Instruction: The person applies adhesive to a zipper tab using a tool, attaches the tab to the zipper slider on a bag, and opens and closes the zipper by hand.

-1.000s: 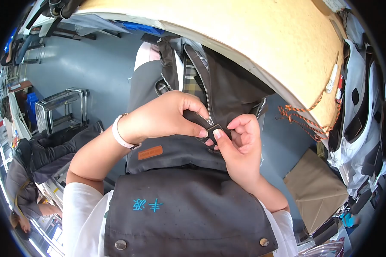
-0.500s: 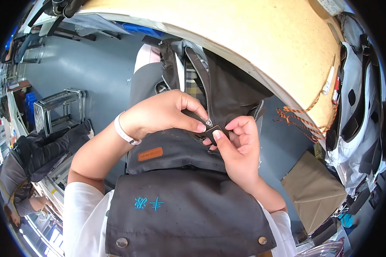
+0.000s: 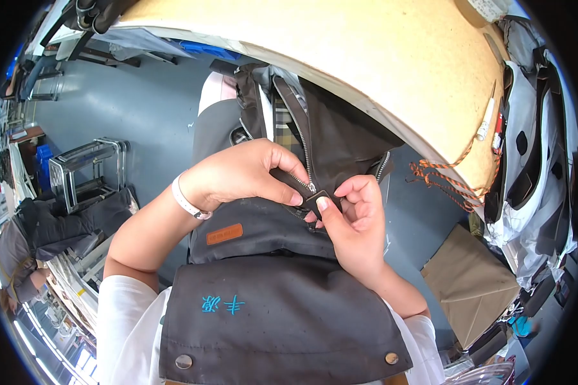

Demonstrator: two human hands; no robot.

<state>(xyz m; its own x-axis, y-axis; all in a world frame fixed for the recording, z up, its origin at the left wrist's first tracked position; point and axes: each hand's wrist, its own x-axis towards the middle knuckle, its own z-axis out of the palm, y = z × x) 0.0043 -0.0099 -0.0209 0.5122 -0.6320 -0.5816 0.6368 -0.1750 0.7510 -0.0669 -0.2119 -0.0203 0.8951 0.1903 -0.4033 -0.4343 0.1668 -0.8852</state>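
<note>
A dark brown bag (image 3: 347, 128) with an open metal zipper (image 3: 307, 151) and a plaid lining lies across my lap, below the table edge. My left hand (image 3: 263, 176), with a white band on its wrist, pinches the dark fabric beside the zipper's lower end. Opposite it, my right hand (image 3: 356, 208) presses its thumb on a small dark tab (image 3: 316, 203) at that end, fingers curled behind. The two hands nearly touch. Beneath them is a dark apron (image 3: 270, 314) with an orange label (image 3: 225, 234) and blue embroidery.
A pale tabletop (image 3: 379, 51) curves across the top. On its right edge lie a white-handled awl (image 3: 486, 122) and orange-black cord (image 3: 449, 179). A brown box (image 3: 472, 285) stands right, below hanging bags (image 3: 526, 173). At left are a metal stool (image 3: 90, 170) and a seated person (image 3: 26, 250).
Both hands keep their grip, with only slight finger shifts at the tab. The view has shifted a little, and the person at left has moved slightly.
</note>
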